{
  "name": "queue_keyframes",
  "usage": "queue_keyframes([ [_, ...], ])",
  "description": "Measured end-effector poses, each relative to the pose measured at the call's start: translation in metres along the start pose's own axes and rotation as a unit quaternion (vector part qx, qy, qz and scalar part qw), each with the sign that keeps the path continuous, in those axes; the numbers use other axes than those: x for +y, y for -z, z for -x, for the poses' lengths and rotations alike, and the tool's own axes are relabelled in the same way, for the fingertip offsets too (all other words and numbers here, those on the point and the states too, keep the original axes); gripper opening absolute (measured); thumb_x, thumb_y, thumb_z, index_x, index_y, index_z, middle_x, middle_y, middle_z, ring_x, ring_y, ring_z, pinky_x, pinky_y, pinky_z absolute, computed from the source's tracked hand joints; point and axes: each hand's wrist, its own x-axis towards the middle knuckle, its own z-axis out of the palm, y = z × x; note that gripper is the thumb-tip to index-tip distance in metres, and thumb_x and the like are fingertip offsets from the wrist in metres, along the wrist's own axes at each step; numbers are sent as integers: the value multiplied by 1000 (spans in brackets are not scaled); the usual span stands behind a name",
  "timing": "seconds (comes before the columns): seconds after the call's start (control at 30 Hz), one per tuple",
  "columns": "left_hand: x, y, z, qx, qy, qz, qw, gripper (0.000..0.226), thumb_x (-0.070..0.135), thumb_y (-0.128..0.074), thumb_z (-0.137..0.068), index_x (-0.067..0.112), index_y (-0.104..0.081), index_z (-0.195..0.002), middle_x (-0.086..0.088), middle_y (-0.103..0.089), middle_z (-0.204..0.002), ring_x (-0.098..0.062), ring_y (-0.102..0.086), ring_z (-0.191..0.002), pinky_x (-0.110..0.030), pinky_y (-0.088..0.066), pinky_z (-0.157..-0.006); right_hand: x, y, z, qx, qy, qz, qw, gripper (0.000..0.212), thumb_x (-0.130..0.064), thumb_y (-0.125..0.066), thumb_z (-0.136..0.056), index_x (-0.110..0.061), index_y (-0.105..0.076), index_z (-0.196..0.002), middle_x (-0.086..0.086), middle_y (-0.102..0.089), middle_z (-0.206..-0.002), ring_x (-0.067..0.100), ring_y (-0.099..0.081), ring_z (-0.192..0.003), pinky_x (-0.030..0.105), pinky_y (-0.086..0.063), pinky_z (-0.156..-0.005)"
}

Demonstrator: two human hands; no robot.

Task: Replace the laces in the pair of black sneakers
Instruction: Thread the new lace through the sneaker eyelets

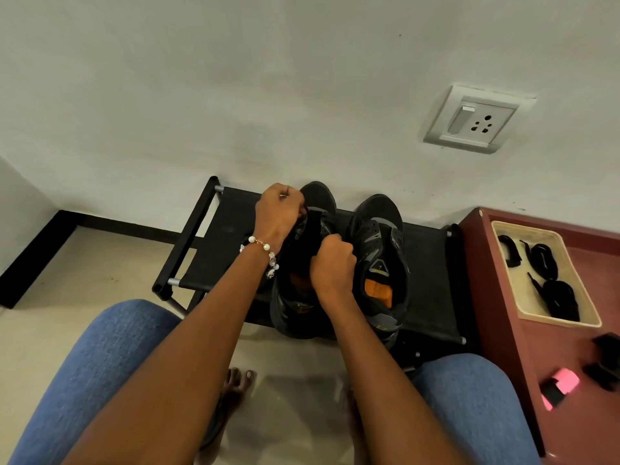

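Nearest the camera, two knees in blue denim [110, 360] frame the work, so the person sits low and close, both arms reaching forward. The right hand [332, 263] is clenched around the upright black tongue of the left-hand black mesh sneaker [298, 307], probably pulling it back to bare the eyelets. Beyond it, the left hand [276, 213], wearing a pearl bead bracelet [265, 251], pinches something small near the toe-end eyelets, likely a lace end, though it is too dark to tell. The second black sneaker with an orange insole [380, 263] waits just beside the first, with no lace visible on it. Both stand on the black fabric shoe rack [221, 250] against the wall, toes toward its far edge. At the right, a cream tray [510, 283] on a maroon cabinet [496, 344] holds coiled black laces [550, 283] within reach.
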Motion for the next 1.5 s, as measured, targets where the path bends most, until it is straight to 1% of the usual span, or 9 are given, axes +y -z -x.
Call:
queue_keyframes([
  [0.1,-3,0,-2,-48,-72,-207,975,16,32,-61,-80,29,-61,-96,7,-63,-75,-17,-63,-79,-49,-48,-92,1,-1,0,3,2,12,1000,25,-7,-45,-100,6,-51,-120,21,-62,-114,37,-64,-102,36,-52,-75],
  [0.23,2,-5,-1,-79,-125,-470,870,15,45,-63,-84,33,-71,-89,11,-63,-83,-17,-58,-88,-60,-25,-105,1,-2,-1,1,0,20,1000,26,-9,-45,-101,6,-50,-122,21,-62,-114,35,-65,-101,34,-52,-74],
  [0.57,0,-11,-4,-56,-131,-551,822,16,31,-58,-90,22,-69,-83,0,-63,-92,-26,-54,-103,-59,-27,-100,0,-3,-3,-7,-16,16,1000,27,-8,-45,-100,6,-49,-123,22,-61,-117,37,-63,-104,36,-52,-76],
  [0.83,14,6,-4,-79,20,-95,992,23,6,-55,-94,14,-68,-77,-1,-70,-90,-15,-65,-92,-28,-53,-86,1,-2,-1,4,-7,-5,1000,25,-8,-48,-98,6,-51,-118,23,-61,-114,38,-63,-102,38,-53,-76],
  [1.0,36,12,-1,-49,56,332,940,28,4,-34,-101,9,-53,-81,-5,-59,-73,-20,-62,-59,-34,-56,-68,2,-3,-2,0,-17,-26,1000,26,-8,-50,-97,6,-51,-118,23,-60,-115,39,-62,-104,37,-53,-76],
  [1.1,38,22,-4,-27,67,406,911,28,4,-29,-97,12,-46,-77,-2,-49,-63,-12,-37,-42,-29,-39,-51,3,-4,-3,-3,-21,-28,999,24,-7,-50,-97,6,-52,-117,23,-60,-113,39,-62,-102,36,-52,-74],
  [1.23,26,20,-3,-34,-17,15,999,19,31,-56,-93,16,-55,-81,3,-52,-61,-10,-39,-43,-24,-36,-47,2,-5,-3,1,-17,-22,1000,23,-7,-49,-97,5,-53,-116,21,-62,-111,37,-64,-99,35,-51,-71],
  [1.37,5,5,-1,-89,-161,-364,913,19,34,-70,-83,26,-69,-100,7,-63,-80,-15,-62,-77,-29,-53,-73,3,-7,-4,11,-17,-20,1000,21,-8,-47,-98,4,-54,-114,20,-64,-107,35,-65,-95,36,-53,-71],
  [1.5,-7,-5,1,-46,-186,-483,855,16,26,-64,-87,22,-75,-98,-6,-64,-106,-27,-62,-94,-41,-55,-79,3,-8,-4,13,-14,-7,1000,21,-7,-46,-99,4,-54,-115,20,-63,-108,34,-65,-95,35,-52,-71],
])
